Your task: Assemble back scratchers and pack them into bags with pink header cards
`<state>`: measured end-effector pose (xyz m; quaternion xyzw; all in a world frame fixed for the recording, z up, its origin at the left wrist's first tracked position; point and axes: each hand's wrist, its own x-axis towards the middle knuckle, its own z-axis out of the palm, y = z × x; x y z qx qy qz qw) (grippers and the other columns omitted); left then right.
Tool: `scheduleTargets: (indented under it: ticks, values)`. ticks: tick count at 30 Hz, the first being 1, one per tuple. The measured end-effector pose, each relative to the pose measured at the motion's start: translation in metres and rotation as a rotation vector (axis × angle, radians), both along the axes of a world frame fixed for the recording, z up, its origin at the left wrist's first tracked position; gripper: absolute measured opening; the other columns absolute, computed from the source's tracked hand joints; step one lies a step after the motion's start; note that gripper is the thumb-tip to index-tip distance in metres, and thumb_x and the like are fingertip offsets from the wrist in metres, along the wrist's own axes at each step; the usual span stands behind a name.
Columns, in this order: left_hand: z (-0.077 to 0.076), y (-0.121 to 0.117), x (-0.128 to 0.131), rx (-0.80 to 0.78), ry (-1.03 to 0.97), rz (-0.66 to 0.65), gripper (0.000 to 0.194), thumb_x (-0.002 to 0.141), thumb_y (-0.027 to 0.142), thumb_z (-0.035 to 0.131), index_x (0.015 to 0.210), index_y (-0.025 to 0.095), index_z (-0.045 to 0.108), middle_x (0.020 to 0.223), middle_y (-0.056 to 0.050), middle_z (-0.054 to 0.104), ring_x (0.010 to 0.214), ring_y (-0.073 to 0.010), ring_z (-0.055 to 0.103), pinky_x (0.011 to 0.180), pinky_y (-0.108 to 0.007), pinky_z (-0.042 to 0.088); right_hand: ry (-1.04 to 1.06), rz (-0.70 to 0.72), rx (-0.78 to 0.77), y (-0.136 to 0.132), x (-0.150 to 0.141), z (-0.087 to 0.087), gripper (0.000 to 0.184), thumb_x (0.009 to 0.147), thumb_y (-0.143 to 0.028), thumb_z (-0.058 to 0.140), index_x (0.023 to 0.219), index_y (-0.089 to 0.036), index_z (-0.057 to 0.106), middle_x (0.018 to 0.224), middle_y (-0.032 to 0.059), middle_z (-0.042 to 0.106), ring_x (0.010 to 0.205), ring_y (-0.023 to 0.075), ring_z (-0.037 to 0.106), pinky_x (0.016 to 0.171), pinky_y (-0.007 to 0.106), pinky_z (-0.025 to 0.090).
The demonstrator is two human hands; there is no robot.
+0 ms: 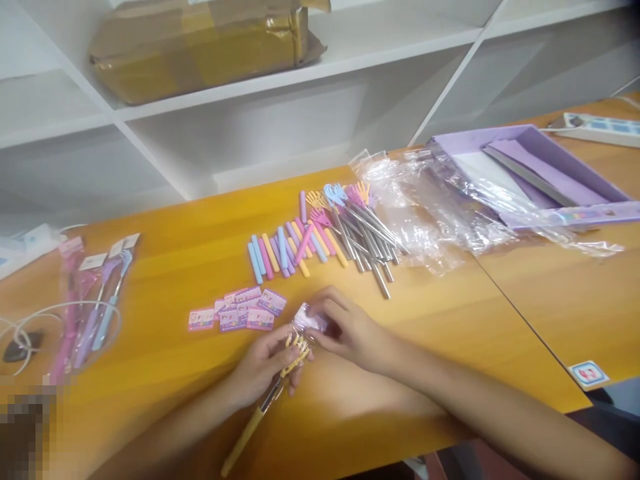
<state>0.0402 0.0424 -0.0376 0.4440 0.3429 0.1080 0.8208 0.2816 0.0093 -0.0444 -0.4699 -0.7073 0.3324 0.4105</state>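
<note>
My left hand (pixel 263 370) is closed around a yellow back scratcher (pixel 260 407) with a small hand-shaped head, its handle pointing toward the table's front edge. The scratcher's head sits inside a clear plastic sleeve. My right hand (pixel 345 327) pinches a pink card label (pixel 309 319) at the top of that sleeve. Both hands meet over the orange wooden table (pixel 450 313), just in front of a row of small pink and purple label cards (pixel 235 312).
A pile of pastel back scratchers (pixel 325 230) with metal rods lies behind the hands. Crumpled clear plastic bags (pixel 440 207) and a purple box (pixel 545 177) sit at right. Packed scratchers (pixel 93 300) lie at left near a white cable (pixel 30 327). White shelves hold a brown package (pixel 205 43).
</note>
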Motion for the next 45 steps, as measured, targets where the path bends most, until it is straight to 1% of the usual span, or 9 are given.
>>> scheduleTargets:
  ticks: [3,8,11,16,23,30,37,42,45]
  values:
    - [0.004,-0.001,0.000,0.059,-0.005,-0.021,0.037,0.104,0.051,0.066,0.114,0.015,0.065,0.072,0.000,0.064,0.058,-0.0104,0.061,0.059,-0.023,0.053,-0.114,-0.052,0.098,-0.001,0.002,0.006,0.022,0.096,-0.021,0.069,0.117,-0.023,0.062,0.117,0.0105,0.063,0.098,0.0213,0.067,0.081,0.035,0.061]
    - [0.011,0.002,0.003,0.133,-0.022,-0.022,0.036,0.104,0.049,0.066,0.117,0.016,0.068,0.077,-0.001,0.065,0.065,-0.0132,0.064,0.065,-0.027,0.055,-0.246,-0.087,0.146,-0.003,0.000,0.013,0.036,0.086,-0.019,0.069,0.121,-0.022,0.061,0.115,0.0106,0.066,0.102,0.0252,0.068,0.085,0.040,0.062]
    - [0.011,0.002,0.003,0.141,-0.009,-0.029,0.040,0.104,0.049,0.065,0.128,0.016,0.067,0.077,-0.002,0.067,0.066,-0.0136,0.063,0.066,-0.027,0.054,-0.259,-0.102,0.138,-0.003,0.000,0.014,0.033,0.087,-0.016,0.066,0.120,-0.022,0.062,0.113,0.0101,0.069,0.101,0.0246,0.069,0.086,0.039,0.062]
    - [0.006,0.001,0.000,0.113,0.011,-0.029,0.054,0.103,0.050,0.067,0.144,0.016,0.058,0.081,-0.003,0.069,0.072,-0.0157,0.065,0.071,-0.030,0.054,-0.260,-0.127,0.178,-0.004,0.000,0.009,0.019,0.088,-0.012,0.064,0.103,-0.022,0.060,0.102,0.0061,0.072,0.091,0.0202,0.071,0.079,0.032,0.060]
    - [0.008,0.002,-0.001,0.106,0.002,-0.115,0.049,0.106,0.052,0.062,0.138,0.015,0.061,0.086,-0.006,0.072,0.077,-0.0175,0.067,0.078,-0.032,0.054,-0.373,-0.201,0.215,-0.009,-0.008,0.005,0.019,0.087,-0.007,0.060,0.098,-0.022,0.057,0.100,0.0061,0.075,0.090,0.0209,0.072,0.074,0.030,0.055]
    - [0.009,0.003,0.000,0.094,-0.002,-0.136,0.053,0.106,0.051,0.061,0.144,0.015,0.057,0.089,-0.007,0.074,0.080,-0.0186,0.069,0.079,-0.032,0.054,-0.434,-0.202,0.270,-0.011,-0.008,0.005,0.018,0.087,-0.004,0.057,0.089,-0.022,0.054,0.098,0.0061,0.075,0.085,0.0197,0.072,0.068,0.030,0.053]
    - [0.005,0.003,-0.001,0.032,0.010,-0.052,0.049,0.104,0.053,0.066,0.136,0.016,0.062,0.081,-0.005,0.074,0.073,-0.0177,0.068,0.071,-0.028,0.047,-0.471,-0.186,0.265,-0.011,-0.007,0.005,0.018,0.090,-0.004,0.054,0.094,-0.022,0.055,0.105,0.0088,0.075,0.089,0.0208,0.072,0.068,0.031,0.055]
    - [0.003,0.003,-0.003,0.022,-0.004,-0.030,0.054,0.104,0.053,0.064,0.142,0.015,0.060,0.078,-0.004,0.073,0.070,-0.0177,0.067,0.069,-0.027,0.042,-0.344,-0.163,0.182,-0.008,-0.003,0.009,0.019,0.092,-0.015,0.062,0.110,-0.021,0.058,0.107,0.0091,0.075,0.095,0.0238,0.073,0.078,0.035,0.060]
    - [0.003,0.003,-0.003,0.022,-0.012,-0.027,0.052,0.104,0.051,0.065,0.142,0.015,0.059,0.078,-0.004,0.072,0.072,-0.0178,0.068,0.071,-0.028,0.043,-0.319,-0.150,0.163,-0.007,-0.002,0.009,0.020,0.093,-0.014,0.063,0.111,-0.021,0.058,0.107,0.0084,0.075,0.095,0.0232,0.074,0.080,0.035,0.061]
